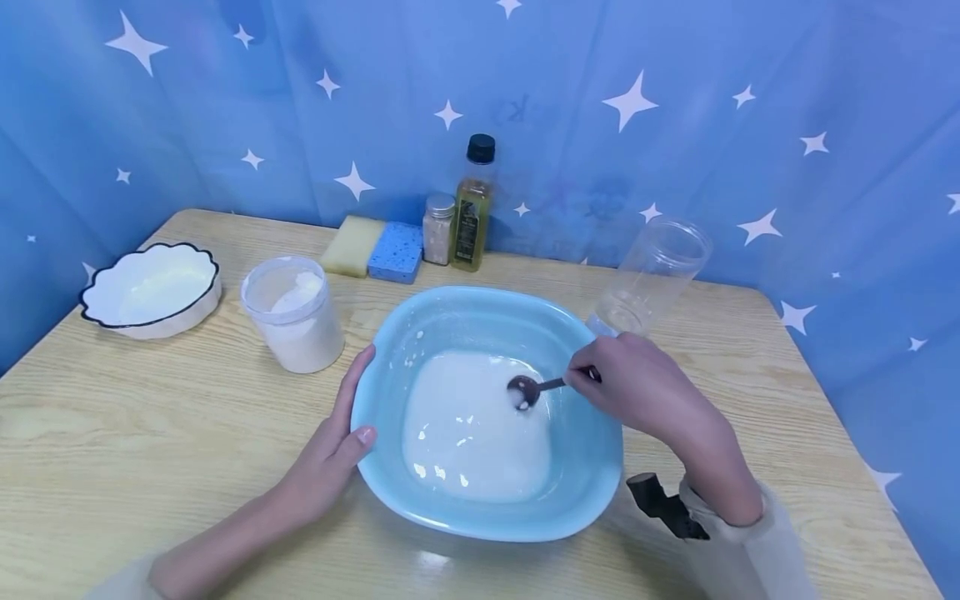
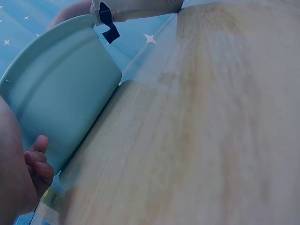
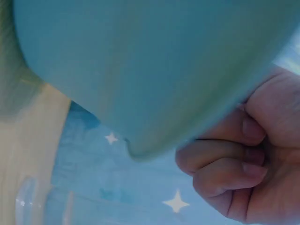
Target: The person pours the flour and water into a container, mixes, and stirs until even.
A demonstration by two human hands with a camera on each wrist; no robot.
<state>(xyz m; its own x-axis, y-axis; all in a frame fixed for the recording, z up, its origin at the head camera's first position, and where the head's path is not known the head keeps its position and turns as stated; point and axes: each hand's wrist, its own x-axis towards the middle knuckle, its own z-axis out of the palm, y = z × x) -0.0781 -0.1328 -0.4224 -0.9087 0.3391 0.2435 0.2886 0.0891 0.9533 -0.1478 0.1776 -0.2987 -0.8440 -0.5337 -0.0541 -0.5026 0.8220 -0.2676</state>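
A light blue plastic basin (image 1: 487,525) stands on the table with a pool of milky white liquid (image 1: 472,433) in it. At its left side my left hand (image 1: 330,454) holds the basin, thumb at the rim and fingers along the outer wall; the left wrist view shows some fingers (image 2: 40,161) curled against that wall. Over the right rim, my right hand (image 1: 637,383) grips the handle of a dark spoon (image 1: 525,392), whose bowl is at the liquid with a little white in it. The right wrist view shows curled fingers beside the rim, the spoon hidden.
Left of the basin are an open jar of white powder (image 1: 303,333) and a white scalloped dish (image 1: 153,321). Behind stand a yellow sponge (image 1: 352,246), a blue sponge (image 1: 396,252), a small shaker (image 1: 438,229) and an oil bottle (image 1: 472,217). A clear jar (image 1: 652,275) is back right.
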